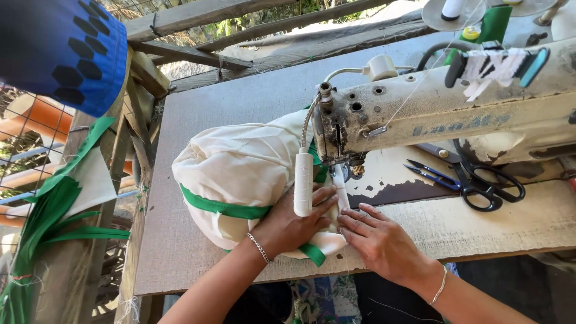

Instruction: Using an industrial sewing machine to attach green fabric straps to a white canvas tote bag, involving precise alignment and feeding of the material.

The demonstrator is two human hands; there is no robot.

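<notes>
1. Cream cloth (240,168) with green ribbon trim (225,209) lies bunched on the grey table (198,114), under the worn sewing machine (444,108).
2. Left hand (294,225) presses flat on the cloth, fingers spread.
3. Right hand (378,237) lies flat, fingers together, holding nothing, beside the needle.
4. Black scissors (486,180) rest nearby.

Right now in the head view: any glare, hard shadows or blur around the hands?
Head view: hard sunlight bleaches the cream fabric and the sewing machine; both the left hand and the right hand are sharp; the blue cap brim top left is soft; wide-angle bending at the edges.
</notes>
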